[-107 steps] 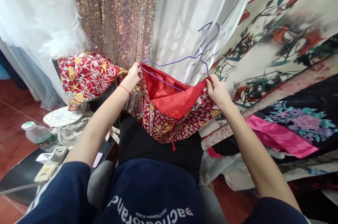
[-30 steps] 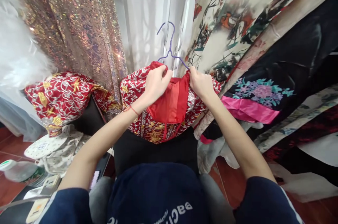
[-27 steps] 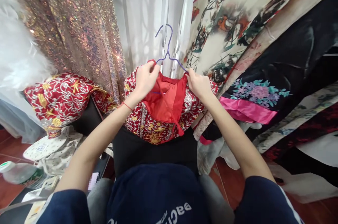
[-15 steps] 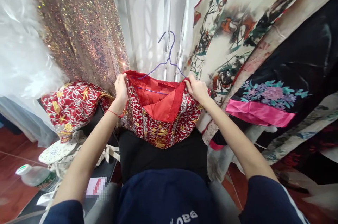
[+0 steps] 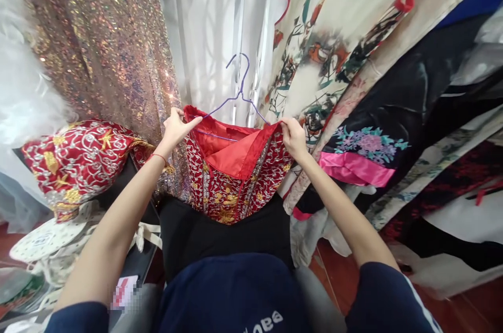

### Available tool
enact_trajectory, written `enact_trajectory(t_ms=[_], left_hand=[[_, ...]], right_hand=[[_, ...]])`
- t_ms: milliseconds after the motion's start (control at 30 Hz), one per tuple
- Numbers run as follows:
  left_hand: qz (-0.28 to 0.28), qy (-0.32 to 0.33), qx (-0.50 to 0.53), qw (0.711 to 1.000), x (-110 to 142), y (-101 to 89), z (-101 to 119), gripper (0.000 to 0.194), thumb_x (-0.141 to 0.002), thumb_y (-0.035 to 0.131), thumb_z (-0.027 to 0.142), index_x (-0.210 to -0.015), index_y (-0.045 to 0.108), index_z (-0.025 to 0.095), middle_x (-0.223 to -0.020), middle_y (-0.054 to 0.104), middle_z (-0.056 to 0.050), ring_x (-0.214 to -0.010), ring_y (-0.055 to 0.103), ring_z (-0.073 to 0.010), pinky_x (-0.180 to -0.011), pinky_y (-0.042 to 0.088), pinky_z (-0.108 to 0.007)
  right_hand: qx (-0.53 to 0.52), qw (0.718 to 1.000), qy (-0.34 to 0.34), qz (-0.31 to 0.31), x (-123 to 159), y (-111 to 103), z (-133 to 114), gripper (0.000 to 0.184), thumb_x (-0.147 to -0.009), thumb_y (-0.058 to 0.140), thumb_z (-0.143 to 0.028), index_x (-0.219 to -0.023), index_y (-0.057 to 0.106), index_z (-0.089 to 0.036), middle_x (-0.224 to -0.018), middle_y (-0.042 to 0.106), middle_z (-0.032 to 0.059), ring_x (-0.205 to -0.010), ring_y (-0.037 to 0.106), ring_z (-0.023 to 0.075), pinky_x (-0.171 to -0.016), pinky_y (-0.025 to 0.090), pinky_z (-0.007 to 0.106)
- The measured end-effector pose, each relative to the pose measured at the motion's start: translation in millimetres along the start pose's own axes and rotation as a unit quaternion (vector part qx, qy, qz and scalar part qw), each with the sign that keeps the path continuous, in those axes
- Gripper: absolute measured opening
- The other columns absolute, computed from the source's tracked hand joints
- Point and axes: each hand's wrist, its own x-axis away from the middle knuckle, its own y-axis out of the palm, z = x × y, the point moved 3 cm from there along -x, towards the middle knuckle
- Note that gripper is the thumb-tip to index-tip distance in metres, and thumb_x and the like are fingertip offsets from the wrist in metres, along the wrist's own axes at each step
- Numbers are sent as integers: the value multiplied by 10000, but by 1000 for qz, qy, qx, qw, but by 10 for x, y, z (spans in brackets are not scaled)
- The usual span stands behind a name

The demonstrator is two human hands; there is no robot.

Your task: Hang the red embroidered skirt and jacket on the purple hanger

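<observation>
A red garment [image 5: 228, 197] with silver and gold embroidery and a plain red lining hangs in front of me, its lower part over the black cloth on my lap. Inside its open top sits a thin purple wire hanger [image 5: 240, 93], hook up. My left hand [image 5: 176, 126] grips the garment's upper left edge, thumb lying along the rim. At the upper right edge, my right hand [image 5: 293, 137] pinches the cloth near the hanger's right end. To the left, another piece of matching red embroidered cloth [image 5: 84, 157] lies over something dark.
A sequined gold dress [image 5: 102, 34] and white sheer fabric [image 5: 204, 24] hang behind. At right hang a floral cream dress [image 5: 310, 60] and a black garment with a pink band [image 5: 356, 168]. Polka-dot cloth [image 5: 43, 239] and a plastic bottle [image 5: 19, 288] lie at lower left.
My view has turned slightly right, so things sit further left. My left thumb now stretches along the garment's rim, and my right hand pulls its edge a little further out.
</observation>
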Motion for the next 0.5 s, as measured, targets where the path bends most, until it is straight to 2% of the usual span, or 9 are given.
enact_trajectory(t_ms=[67, 133, 233, 300, 400, 500], left_hand=[[8, 2, 21, 1000, -88, 74, -15, 689, -666, 792, 536, -1174, 488, 183, -1064, 669, -107, -1059, 647, -336, -1031, 433, -470], [-9, 21, 39, 999, -153, 131, -35, 633, -688, 763, 469, -1185, 503, 173, -1069, 677, -108, -1047, 652, -319, -1019, 444, -451], [-43, 58, 62, 995, -191, 144, -87, 404, -755, 659, 466, -1019, 617, 162, -949, 686, -89, -910, 645, -265, -906, 485, -384], [-50, 70, 76, 993, -181, 105, -123, 361, -775, 624, 492, -907, 655, 157, -826, 658, -56, -782, 606, -218, -800, 485, -337], [-10, 65, 60, 996, -133, 8, -120, 344, -797, 611, 495, -828, 671, 158, -712, 593, -13, -680, 538, -169, -709, 441, -290], [46, 22, 17, 999, -65, -72, -48, 327, -825, 594, 488, -814, 683, 174, -699, 593, -13, -685, 528, -175, -681, 403, -283]], right_hand=[[-36, 999, 2, -12, -11, -70, -17, 572, -1014, 295, -651, -1022, 657, -207, -961, 714, 120, -901, 671, 259, -874, 527, 408], [-76, 997, 5, -35, -28, -140, -41, 531, -1010, 340, -649, -1001, 648, -217, -923, 699, 84, -856, 665, 229, -836, 538, 378], [-129, 988, 10, -88, -61, -261, -64, 515, -976, 423, -680, -938, 648, -218, -864, 685, 48, -779, 653, 197, -750, 542, 339], [-155, 979, 13, -129, -88, -361, -70, 529, -937, 482, -712, -898, 661, -216, -806, 677, 33, -712, 637, 186, -682, 529, 323], [-169, 970, 14, -177, -143, -528, -80, 509, -895, 569, -706, -864, 693, -213, -785, 671, 31, -693, 619, 184, -660, 499, 320], [-86, 976, -37, -196, -189, -673, -101, 453, -943, 551, -633, -872, 713, -216, -767, 652, 30, -695, 591, 182, -692, 451, 334]])
